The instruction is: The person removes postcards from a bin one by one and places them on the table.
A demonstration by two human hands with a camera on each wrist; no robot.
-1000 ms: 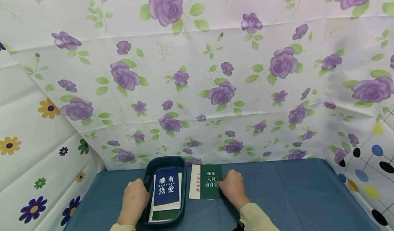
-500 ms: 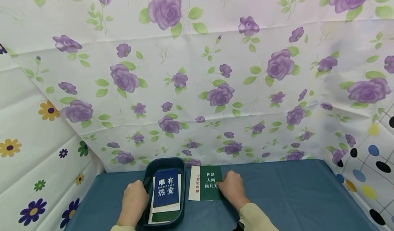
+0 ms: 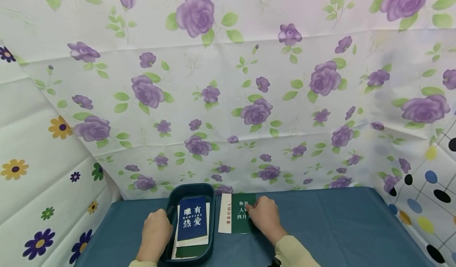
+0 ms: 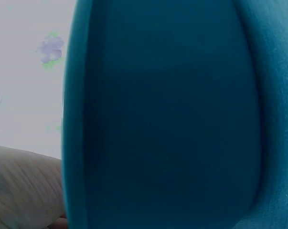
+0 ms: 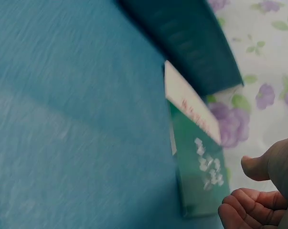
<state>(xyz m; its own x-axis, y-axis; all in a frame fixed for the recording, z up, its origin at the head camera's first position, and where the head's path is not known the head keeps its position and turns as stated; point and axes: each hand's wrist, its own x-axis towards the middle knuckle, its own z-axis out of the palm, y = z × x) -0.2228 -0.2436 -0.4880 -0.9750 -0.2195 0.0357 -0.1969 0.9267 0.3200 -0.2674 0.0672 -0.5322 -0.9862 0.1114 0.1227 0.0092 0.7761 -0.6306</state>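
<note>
In the head view a dark teal tray [image 3: 213, 219] stands at the front of the table. My left hand [image 3: 155, 233] grips its left rim; in the left wrist view the tray wall [image 4: 172, 119] hides most of the fingers. A dark blue booklet [image 3: 192, 233] lies on white and green ones inside the tray. Right of the tray lies a green booklet [image 3: 239, 225] with white characters and a white strip with red characters along its left. My right hand [image 3: 266, 218] is over its right edge; in the right wrist view the thumb [image 5: 256, 168] is apart from loosely curled fingers.
A blue cloth [image 3: 331, 227] covers the table. Behind it rises a white sheet [image 3: 228, 152] with purple roses. A daisy-patterned sheet [image 3: 32, 195] stands at the left and a dotted one [image 3: 420, 235] at the right.
My right hand has shifted slightly left and up over the green booklet. My left hand stays on the tray rim, and the tray and booklets keep their places.
</note>
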